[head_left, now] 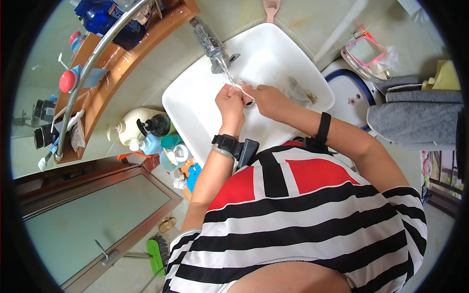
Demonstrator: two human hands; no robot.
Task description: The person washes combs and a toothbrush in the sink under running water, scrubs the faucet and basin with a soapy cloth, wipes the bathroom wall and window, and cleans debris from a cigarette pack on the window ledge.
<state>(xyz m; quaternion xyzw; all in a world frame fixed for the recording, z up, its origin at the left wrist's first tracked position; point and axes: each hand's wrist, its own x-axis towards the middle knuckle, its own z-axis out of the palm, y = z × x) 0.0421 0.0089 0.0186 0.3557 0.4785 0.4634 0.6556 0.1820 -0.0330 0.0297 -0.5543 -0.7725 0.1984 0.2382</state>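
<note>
Water runs from the metal faucet into the white sink, where both hands meet under the stream. Pinched in my right hand is a thin white stick-like thing, whose exact kind I cannot make out. Its tip points toward my left hand, which is curled closed right beside it under the water. What the left fingers grip, if anything, is hidden. A crumpled clear plastic bag with brownish bits lies in the basin, to the right of my right hand.
Pump bottles and cups crowd the sink's left side. Above them runs a wooden shelf with a metal rail. To the right are a blue-rimmed basin, a pink-framed mirror and grey towels. A green brush is near the glass door.
</note>
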